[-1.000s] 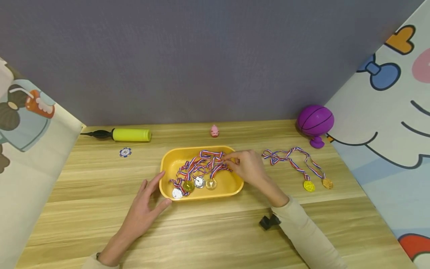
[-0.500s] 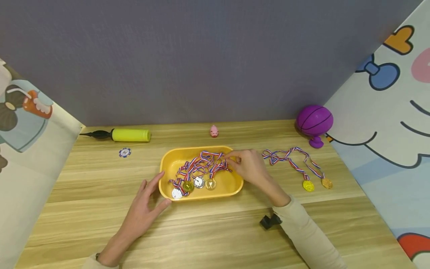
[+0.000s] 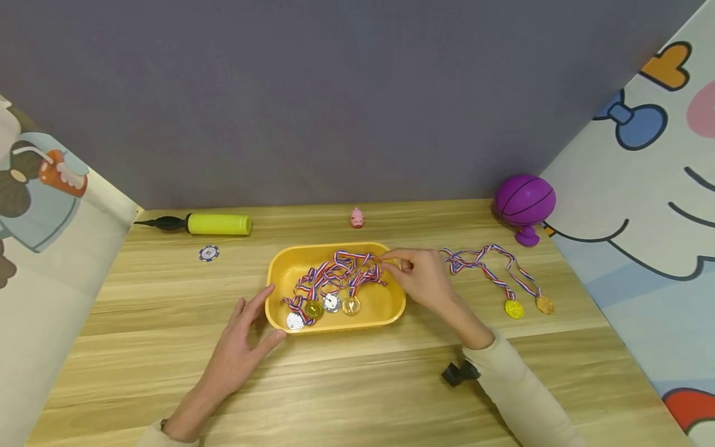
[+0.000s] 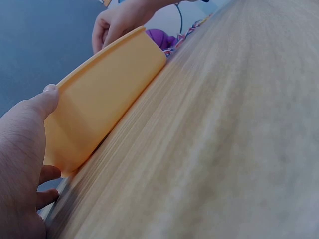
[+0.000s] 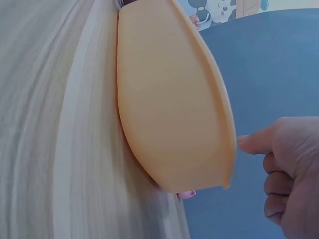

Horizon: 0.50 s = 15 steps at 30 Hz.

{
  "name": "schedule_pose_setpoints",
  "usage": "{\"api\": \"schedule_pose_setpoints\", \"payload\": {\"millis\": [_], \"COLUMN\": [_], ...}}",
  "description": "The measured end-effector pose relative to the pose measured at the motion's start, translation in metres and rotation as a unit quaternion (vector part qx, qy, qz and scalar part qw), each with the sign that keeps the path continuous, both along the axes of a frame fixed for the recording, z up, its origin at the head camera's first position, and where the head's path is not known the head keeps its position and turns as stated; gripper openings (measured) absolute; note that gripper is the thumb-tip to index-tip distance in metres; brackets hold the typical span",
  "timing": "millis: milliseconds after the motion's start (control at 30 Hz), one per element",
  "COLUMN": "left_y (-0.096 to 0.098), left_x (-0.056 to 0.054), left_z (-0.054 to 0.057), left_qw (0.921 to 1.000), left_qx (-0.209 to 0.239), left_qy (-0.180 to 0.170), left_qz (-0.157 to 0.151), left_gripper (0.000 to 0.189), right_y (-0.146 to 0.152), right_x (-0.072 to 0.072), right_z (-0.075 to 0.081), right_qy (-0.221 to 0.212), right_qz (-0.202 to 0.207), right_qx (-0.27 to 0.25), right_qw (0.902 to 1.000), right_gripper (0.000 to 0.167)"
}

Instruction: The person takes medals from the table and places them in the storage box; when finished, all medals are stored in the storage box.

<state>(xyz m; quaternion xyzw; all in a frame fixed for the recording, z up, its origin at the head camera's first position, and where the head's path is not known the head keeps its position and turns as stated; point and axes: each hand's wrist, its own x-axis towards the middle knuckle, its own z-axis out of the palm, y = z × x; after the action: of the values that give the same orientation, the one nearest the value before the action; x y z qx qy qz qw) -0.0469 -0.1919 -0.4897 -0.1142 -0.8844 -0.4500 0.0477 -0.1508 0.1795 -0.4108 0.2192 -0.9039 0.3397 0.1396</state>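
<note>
A yellow plastic tray (image 3: 335, 329) stands on the wooden table, holding several gold and silver medals (image 3: 332, 302) with tangled red, white and blue ribbons (image 3: 326, 276). At its left end, my left hand (image 3: 237, 347) spans the near corner, fingers spread, index finger and thumb at the rim; in the left wrist view the thumb (image 4: 49, 94) lies against the rim. Over the right rim, my right hand (image 3: 424, 278) pinches a ribbon edge between thumb and index finger. In the right wrist view its other fingers are curled, and the tray wall hides the ribbon.
Two gold medals (image 3: 514, 309) with their ribbons lie on the table right of the tray. Behind stand a small pink pig (image 3: 357, 218), a yellow-green hand pump (image 3: 219, 224) and a purple ball (image 3: 525, 200) beside a purple duck (image 3: 527, 236). A poker chip (image 3: 209, 253) lies left.
My right hand has shifted slightly right, its fingertips now nearer the tray's right rim. The left hand, tray and medals stay in place.
</note>
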Motion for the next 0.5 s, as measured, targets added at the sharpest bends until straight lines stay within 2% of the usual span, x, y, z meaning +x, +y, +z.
{"api": "schedule_pose_setpoints", "payload": {"millis": [267, 500], "left_y": [0.000, 0.000], "left_x": [0.000, -0.001], "left_z": [0.000, 0.000], "left_qw": [1.0000, 1.0000], "left_qx": [0.001, 0.001], "left_qy": [-0.001, 0.008], "left_qz": [0.000, -0.005], "left_gripper": [0.085, 0.085], "right_y": [0.012, 0.027], "right_x": [0.007, 0.018], "right_z": [0.005, 0.004], "right_qy": [0.024, 0.044], "right_qz": [-0.010, -0.018], "right_qx": [-0.014, -0.048], "right_qw": [0.9996, 0.9977], "right_gripper": [0.012, 0.015]}}
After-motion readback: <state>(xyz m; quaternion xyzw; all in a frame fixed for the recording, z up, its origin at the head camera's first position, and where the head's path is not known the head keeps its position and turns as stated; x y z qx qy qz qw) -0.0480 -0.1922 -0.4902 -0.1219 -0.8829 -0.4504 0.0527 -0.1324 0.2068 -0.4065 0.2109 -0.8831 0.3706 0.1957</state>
